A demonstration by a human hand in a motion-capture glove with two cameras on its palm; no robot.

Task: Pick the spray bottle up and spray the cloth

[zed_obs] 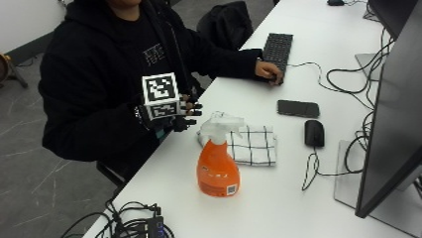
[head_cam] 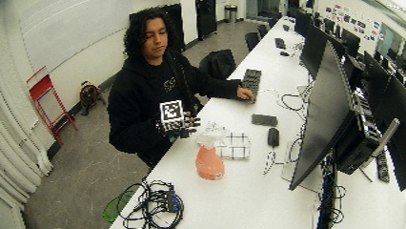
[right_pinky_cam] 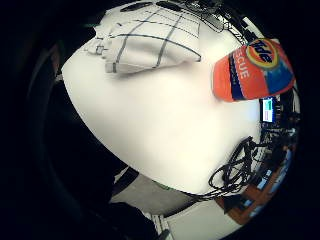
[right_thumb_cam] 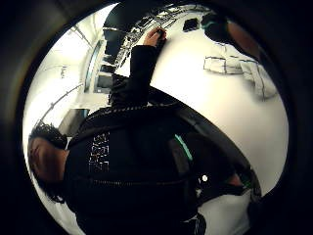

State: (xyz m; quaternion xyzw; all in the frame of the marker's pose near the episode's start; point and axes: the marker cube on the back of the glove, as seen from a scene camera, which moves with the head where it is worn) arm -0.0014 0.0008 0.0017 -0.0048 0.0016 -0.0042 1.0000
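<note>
A white tabletop carries a black keyboard, a dark phone lying flat and a black mouse beside it; a large monitor stands along the far edge. A tangle of black cables sits at the near corner; a dark bag sits behind the person, off the tabletop

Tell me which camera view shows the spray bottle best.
The outside view: the whole orange spray bottle stands upright on the table beside the checked cloth. The wide outside view shows it smaller, the little finger side palm view only its labelled body, the thumb side view not clearly.
</note>
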